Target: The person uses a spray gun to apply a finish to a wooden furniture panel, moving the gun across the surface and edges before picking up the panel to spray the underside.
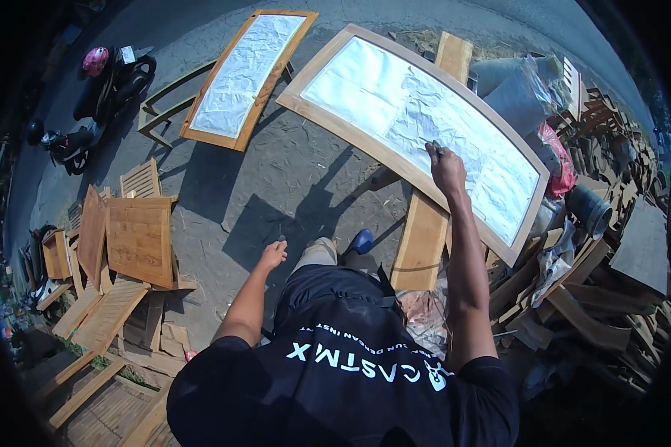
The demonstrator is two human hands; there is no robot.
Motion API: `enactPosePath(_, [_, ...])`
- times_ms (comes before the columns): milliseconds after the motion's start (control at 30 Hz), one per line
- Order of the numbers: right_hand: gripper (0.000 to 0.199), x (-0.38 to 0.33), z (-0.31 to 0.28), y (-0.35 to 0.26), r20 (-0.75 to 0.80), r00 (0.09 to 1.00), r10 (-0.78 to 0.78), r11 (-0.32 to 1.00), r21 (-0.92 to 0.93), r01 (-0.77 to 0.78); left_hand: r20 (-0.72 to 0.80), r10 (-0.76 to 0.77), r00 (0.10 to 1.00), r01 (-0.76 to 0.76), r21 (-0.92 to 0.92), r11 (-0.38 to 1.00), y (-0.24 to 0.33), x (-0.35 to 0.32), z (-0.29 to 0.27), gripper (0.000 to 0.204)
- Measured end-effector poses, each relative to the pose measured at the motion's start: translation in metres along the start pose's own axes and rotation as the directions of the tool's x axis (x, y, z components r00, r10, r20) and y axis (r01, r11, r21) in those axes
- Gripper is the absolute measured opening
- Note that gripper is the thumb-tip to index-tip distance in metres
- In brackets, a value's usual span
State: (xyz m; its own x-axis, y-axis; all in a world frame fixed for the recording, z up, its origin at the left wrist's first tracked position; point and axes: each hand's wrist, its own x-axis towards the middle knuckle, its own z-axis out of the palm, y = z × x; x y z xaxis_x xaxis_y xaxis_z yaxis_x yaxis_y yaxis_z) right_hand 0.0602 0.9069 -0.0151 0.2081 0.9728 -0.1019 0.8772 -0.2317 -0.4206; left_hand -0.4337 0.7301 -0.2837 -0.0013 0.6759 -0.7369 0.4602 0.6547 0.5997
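My right hand is stretched out over a large wooden frame, whose middle is covered by wrinkled white sheeting. Its fingers are closed around a small dark object, too small to name, just over the sheeting. Down by my left leg hangs my left hand, away from the frame, with its fingers curled in. Whether anything sits in those fingers is hard to make out. The frame lies across wooden boards that stick out from beneath it on both sides.
A second wooden frame with white sheeting rests on a stand. Wooden furniture is stacked at left, below a parked motorbike. Scrap wood, a bucket and plastic bags crowd the right side.
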Motion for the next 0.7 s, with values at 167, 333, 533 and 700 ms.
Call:
enactPosePath(167, [0.056,0.039,0.014,-0.007,0.048,0.996,-0.077,0.994,0.085,0.073,0.033,-0.32,0.947,0.303,0.241,0.922,-0.052,-0.032,0.025,0.052])
enactPosePath(333, [0.059,0.075,0.024,-0.037,0.381,0.845,-0.374,0.926,0.196,0.322,-0.057,-0.006,0.998,0.027,0.387,0.922,-0.008,0.008,0.016,0.052])
enactPosePath(533, [0.061,0.131,0.025,-0.085,-0.033,0.997,-0.073,0.995,0.07,0.075,-0.407,0.452,0.794,-0.355,0.293,0.888,0.164,0.094,-0.055,0.047])
enactPosePath(700, [0.058,0.216,0.022,-0.064,-0.126,0.992,0.011,0.999,-0.04,-0.016,0.06,0.763,0.643,-0.732,-0.244,0.636,0.432,0.088,-0.044,0.036])
